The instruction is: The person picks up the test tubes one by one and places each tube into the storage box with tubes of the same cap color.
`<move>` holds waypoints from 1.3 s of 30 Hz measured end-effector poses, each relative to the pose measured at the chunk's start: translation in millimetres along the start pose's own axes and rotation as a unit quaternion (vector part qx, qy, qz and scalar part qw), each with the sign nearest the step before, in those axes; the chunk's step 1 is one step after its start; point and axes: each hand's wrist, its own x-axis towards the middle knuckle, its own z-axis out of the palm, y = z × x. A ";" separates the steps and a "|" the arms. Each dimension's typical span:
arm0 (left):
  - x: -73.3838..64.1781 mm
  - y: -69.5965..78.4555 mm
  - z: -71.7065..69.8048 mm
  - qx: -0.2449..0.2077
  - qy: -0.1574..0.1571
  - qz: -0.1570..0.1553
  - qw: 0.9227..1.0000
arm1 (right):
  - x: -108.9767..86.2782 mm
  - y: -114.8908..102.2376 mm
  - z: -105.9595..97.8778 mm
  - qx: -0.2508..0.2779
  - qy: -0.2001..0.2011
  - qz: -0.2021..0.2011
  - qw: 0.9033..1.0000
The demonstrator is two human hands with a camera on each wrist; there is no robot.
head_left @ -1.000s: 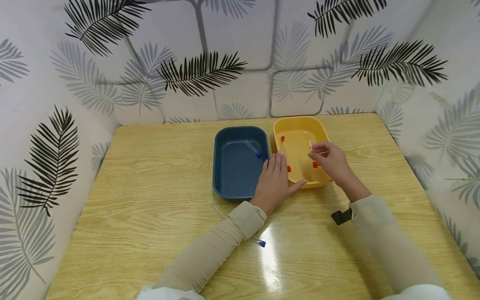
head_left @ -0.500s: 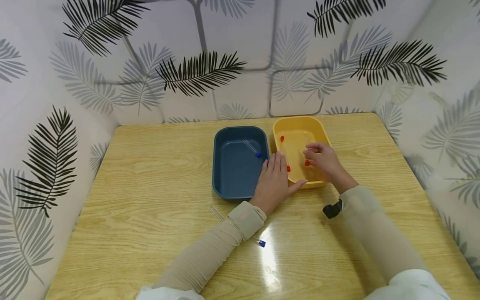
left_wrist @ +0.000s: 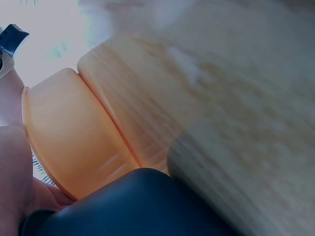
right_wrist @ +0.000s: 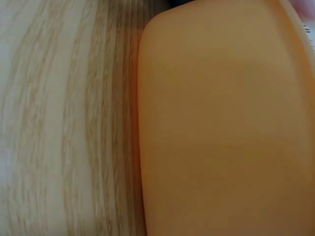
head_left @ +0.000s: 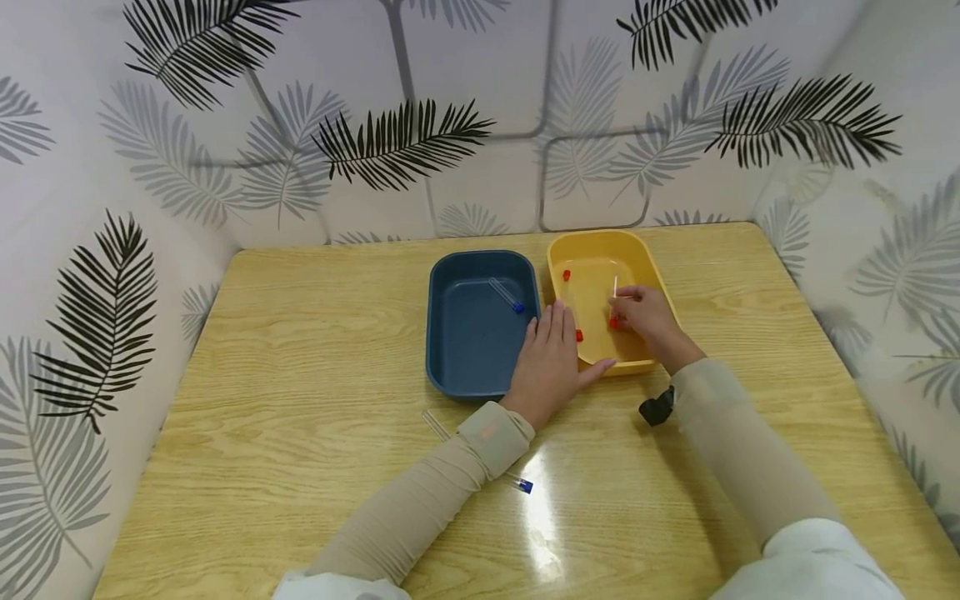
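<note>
In the head view my right hand (head_left: 647, 319) is inside the yellow tray (head_left: 643, 365), its thumb and fingers pinching a clear test tube with a red cap (head_left: 613, 322). Part of the tube is hidden by the fingertips. Two more red-capped tubes lie along the tray's left side, with red caps (head_left: 567, 275) showing. My left hand (head_left: 546, 362) rests with straight fingers over the adjoining rims of the yellow tray and the dark blue tray (head_left: 480, 393), thumb out over the yellow rim. One blue-capped tube (head_left: 507, 295) lies in the blue tray.
Another tube with a blue cap (head_left: 527, 487) lies on the wooden table (head_left: 300, 358), partly hidden under my left forearm. A leaf-patterned covering (head_left: 480, 183) stands behind the table. Both wrist views mainly show the yellow tray's outer wall (right_wrist: 221, 123).
My right hand has moved left and slightly down within the yellow tray, and the red-capped tube has shifted left with it. The left hand stays in place.
</note>
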 end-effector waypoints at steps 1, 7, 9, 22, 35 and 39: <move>0.0 0.1 -0.2 -0.002 -0.002 0.000 1.000 | 0.6 0.4 0.2 -0.008 0.001 0.002 1.000; -0.3 0.2 -2.3 -0.006 -0.019 0.000 1.000 | 1.4 0.5 1.1 -0.029 0.001 0.016 0.999; -0.1 0.2 -2.4 -0.006 -0.023 0.000 1.000 | 0.8 -0.2 0.9 -0.036 0.000 0.018 0.999; 1.2 1.6 -3.1 0.000 -0.030 -0.004 1.000 | 2.1 0.0 0.6 -0.094 0.008 0.020 0.995; 0.9 1.0 -2.7 0.004 -0.033 -0.006 0.999 | 0.9 -1.4 0.6 -0.104 0.002 0.017 0.994; 1.3 1.3 -3.2 0.002 -0.035 -0.007 0.999 | 0.2 -1.9 0.6 -0.105 -0.001 0.011 0.994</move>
